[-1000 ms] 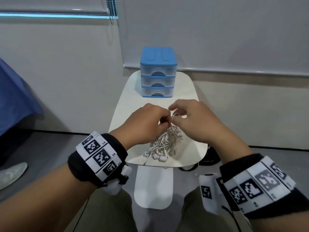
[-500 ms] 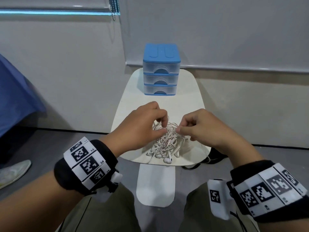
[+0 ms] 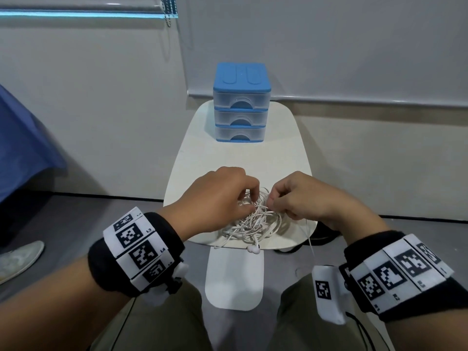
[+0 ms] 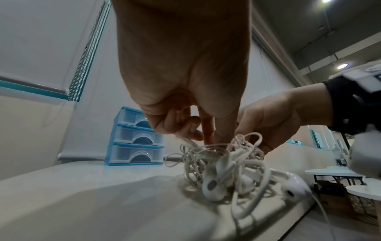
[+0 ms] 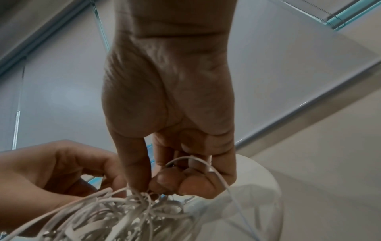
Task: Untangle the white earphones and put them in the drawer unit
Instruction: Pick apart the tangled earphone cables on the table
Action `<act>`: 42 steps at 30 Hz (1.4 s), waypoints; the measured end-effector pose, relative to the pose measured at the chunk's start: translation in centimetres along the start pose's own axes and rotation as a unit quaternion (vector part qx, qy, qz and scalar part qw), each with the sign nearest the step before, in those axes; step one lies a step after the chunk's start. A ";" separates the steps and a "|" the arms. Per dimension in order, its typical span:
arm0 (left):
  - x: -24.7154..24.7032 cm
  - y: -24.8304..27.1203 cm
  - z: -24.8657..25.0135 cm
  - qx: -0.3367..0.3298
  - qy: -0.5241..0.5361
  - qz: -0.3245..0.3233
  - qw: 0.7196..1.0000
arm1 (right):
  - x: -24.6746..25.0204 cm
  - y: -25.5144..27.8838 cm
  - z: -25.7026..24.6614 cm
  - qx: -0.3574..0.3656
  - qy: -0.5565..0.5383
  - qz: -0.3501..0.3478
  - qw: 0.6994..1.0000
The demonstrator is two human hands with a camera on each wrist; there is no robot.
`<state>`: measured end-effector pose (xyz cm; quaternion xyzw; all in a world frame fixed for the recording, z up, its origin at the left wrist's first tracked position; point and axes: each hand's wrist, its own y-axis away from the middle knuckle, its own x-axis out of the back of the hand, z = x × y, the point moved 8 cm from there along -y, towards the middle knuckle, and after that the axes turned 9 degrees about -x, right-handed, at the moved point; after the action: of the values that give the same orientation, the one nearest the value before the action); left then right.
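While the earphones (image 3: 254,221) lie in a tangled heap at the near edge of the table (image 3: 200,148), both hands work at the top of the heap in the head view. The left hand (image 3: 217,198) has its fingertips curled down onto the cords, and the right hand (image 3: 304,196) pinches strands just beside it. One earbud hangs over the table's near rim, and a thin cord drops from the right hand past the edge. The drawer unit (image 3: 241,102) stands at the far end, well apart from the heap, all three drawers closed. Against half a second ago, the hands sit closer together and lower on the heap, which has spread a little toward the right; the unit has not moved.

From the left wrist, the left hand (image 4: 185,81) reaches down with thumb and fingers closed on a loop of the earphones (image 4: 226,163), which rest on the table (image 4: 82,195). The right hand (image 4: 272,120) is behind the heap, touching it. The unit (image 4: 134,138) stands beyond.

From the right wrist, the right hand (image 5: 171,106) has thumb and fingertips pressed together on a few cords of the earphones (image 5: 123,215). The left hand (image 5: 51,171) is curled at the left, but its grip is hidden here.
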<state>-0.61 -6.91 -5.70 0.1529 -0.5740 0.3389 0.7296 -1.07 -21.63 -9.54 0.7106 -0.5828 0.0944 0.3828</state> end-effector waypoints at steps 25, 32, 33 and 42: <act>-1.0 -1.6 0.6 -0.042 -0.070 -0.065 0.995 | -1.4 -0.9 0.5 -0.065 -0.069 -0.075 0.993; 0.3 -1.2 1.1 -0.084 -0.102 -0.044 0.990 | -1.2 -0.6 0.7 -0.072 -0.079 -0.075 0.991; 0.5 -1.1 1.1 -0.093 -0.098 -0.049 0.990 | -1.2 -0.6 0.7 -0.073 -0.078 -0.080 0.991; -0.2 -1.2 0.8 -0.092 -0.094 -0.090 0.987 | -1.6 -0.8 0.7 -0.083 -0.089 -0.094 0.988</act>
<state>-0.41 -8.33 -5.47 0.1676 -0.6529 0.2016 0.7106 -1.02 -20.85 -11.29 0.7333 -0.5511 -0.0548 0.3943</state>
